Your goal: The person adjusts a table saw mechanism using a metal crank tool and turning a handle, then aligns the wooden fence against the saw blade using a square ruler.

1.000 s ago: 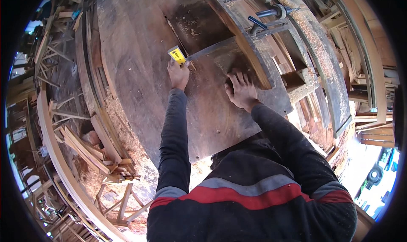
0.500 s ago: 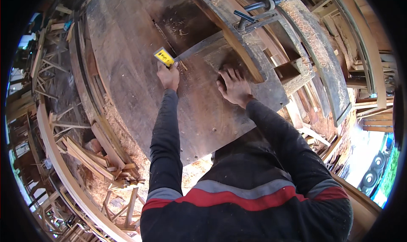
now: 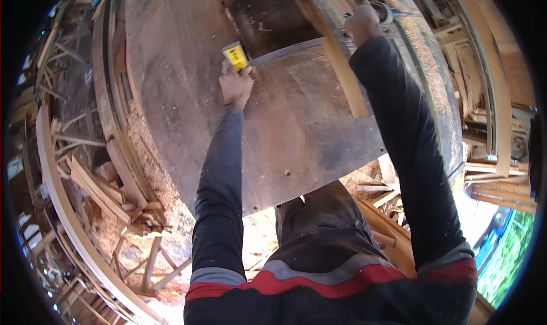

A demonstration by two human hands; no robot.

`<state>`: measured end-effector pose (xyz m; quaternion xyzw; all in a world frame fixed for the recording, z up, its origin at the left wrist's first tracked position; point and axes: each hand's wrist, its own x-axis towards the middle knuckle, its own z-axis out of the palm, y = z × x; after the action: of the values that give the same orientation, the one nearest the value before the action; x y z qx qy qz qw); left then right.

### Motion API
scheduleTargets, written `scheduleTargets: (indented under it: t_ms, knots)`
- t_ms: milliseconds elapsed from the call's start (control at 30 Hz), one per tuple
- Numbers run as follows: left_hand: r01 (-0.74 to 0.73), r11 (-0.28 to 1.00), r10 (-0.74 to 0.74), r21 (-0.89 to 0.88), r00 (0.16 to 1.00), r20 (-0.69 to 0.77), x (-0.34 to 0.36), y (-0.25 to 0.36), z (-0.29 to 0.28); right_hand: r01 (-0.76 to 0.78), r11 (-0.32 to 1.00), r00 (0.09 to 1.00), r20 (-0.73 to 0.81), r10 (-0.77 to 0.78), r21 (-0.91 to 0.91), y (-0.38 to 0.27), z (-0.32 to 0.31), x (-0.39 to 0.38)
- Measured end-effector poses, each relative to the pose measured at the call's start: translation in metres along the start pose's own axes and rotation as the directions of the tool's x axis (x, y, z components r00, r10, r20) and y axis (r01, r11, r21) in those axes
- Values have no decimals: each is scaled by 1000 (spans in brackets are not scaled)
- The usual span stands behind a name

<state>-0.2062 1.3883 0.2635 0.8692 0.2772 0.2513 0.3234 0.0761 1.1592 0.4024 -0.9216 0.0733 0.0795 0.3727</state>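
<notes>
My left hand (image 3: 236, 88) is closed around a flat yellow rectangular object (image 3: 235, 57) with dark marks and a pale edge; its exact kind is not clear. It rests on the brown worktop (image 3: 285, 137), at the corner of a dark rectangular area (image 3: 273, 17). A grey strip (image 3: 288, 50) borders that area and runs rightward from beside my left hand. At the far right, my right hand (image 3: 364, 24) is closed on the blue metal handle beside a round metal collar (image 3: 385, 13). My fingers cover most of the handle.
A long wooden fence (image 3: 342, 68) stands across the worktop, left of my right forearm. Wood shavings (image 3: 430, 68) lie along the surface on the right. Scrap wood strips (image 3: 97, 188) are stacked on the left, and a curved timber (image 3: 62, 205) runs along that side.
My right hand has left the worktop, reached forward and right over the fence and closed on the handle. My left hand keeps the yellow object at the same corner; the view has shifted.
</notes>
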Motion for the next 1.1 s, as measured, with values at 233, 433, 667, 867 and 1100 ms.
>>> scheduleTargets:
  t_ms: [233, 433, 667, 867, 1100]
  knots:
    - [111, 990, -117, -83, 990, -72, -11, -23, -47, 510, 553, 838, 236, -492, -659, -40, 48, -119]
    - [96, 973, -105, -211, 994, -31, -6, -1, -20, 438, 897, 863, 251, -438, 60, 65, 31, 43]
    - [209, 962, -207, -173, 978, 32, -3, 11, -20, 767, -529, -108, 740, -664, -362, 22, -40, 11]
    - [160, 971, -162, -179, 987, 2, -9, -1, -35, 721, -653, -215, 822, -527, -230, 35, 11, -194]
    - [216, 970, -216, -109, 976, 14, -9, 5, -24, 569, -763, 275, 946, -173, -305, 64, 4, -180]
